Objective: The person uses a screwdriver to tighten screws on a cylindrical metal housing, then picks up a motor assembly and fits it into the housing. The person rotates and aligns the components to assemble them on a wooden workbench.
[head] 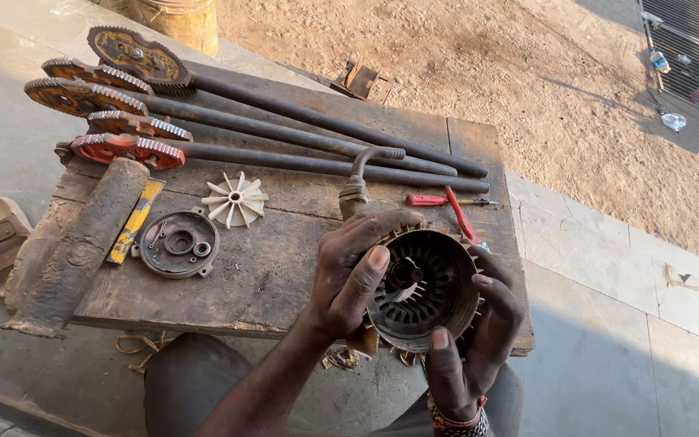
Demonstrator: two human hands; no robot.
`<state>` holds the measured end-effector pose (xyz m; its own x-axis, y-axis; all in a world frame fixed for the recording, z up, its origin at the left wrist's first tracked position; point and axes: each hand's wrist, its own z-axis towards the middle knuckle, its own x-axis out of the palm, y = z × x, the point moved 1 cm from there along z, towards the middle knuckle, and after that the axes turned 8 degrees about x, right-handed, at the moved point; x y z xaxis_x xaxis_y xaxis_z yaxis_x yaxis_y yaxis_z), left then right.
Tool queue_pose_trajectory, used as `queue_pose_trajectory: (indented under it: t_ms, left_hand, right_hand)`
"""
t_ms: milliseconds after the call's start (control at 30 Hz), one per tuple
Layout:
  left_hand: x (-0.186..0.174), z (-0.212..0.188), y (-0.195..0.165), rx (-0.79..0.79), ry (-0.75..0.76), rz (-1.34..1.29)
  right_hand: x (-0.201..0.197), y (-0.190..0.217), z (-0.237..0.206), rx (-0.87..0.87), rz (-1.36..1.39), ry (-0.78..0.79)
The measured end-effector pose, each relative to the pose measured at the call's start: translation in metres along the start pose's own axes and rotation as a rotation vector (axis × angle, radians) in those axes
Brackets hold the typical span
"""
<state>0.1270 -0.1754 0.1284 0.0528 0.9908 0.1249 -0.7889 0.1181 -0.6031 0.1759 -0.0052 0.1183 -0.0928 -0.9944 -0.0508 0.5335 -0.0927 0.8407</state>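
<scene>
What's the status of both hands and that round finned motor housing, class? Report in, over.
Left hand and right hand both grip the motor housing, open end up. Left thumb inside the bore. Red pliers lie just behind on the wooden table.

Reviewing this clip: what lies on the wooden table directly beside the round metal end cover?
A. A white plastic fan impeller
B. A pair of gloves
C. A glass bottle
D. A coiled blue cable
A: the white fan impeller lies on the wooden table just up and right of the round end cover; no cable, bottle or gloves lie on the table.
</scene>
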Motion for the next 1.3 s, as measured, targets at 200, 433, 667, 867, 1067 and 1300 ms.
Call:
queue_pose_trajectory:
  t_ms: [200,433,667,867,1067,1300]
  left_hand:
    - [0.002,-0.001,0.006,-0.199,-0.068,-0.389]
    - [-0.014,-0.004,0.009,-0.151,-0.164,-0.454]
    - [-0.018,0.0,0.005,-0.248,-0.19,-0.473]
    - [-0.007,-0.011,0.023,-0.155,-0.253,-0.418]
    - [0.046,-0.041,0.021,-0.16,-0.363,0.017]
    - [0.02,-0.059,0.04,-0.147,-0.116,-0.192]
  right_hand:
    - [-0.007,-0.001,0.013,-0.123,-0.03,0.217]
    - [0.003,-0.013,0.02,-0.137,0.113,0.294]
    - [0.003,-0.016,0.016,0.046,0.119,0.39]
    - [-0.012,-0.032,0.031,0.054,0.146,0.377]
    - [-0.046,-0.059,0.056,0.057,0.293,0.463]
    - [-0.068,-0.082,0.059,0.143,0.562,0.436]
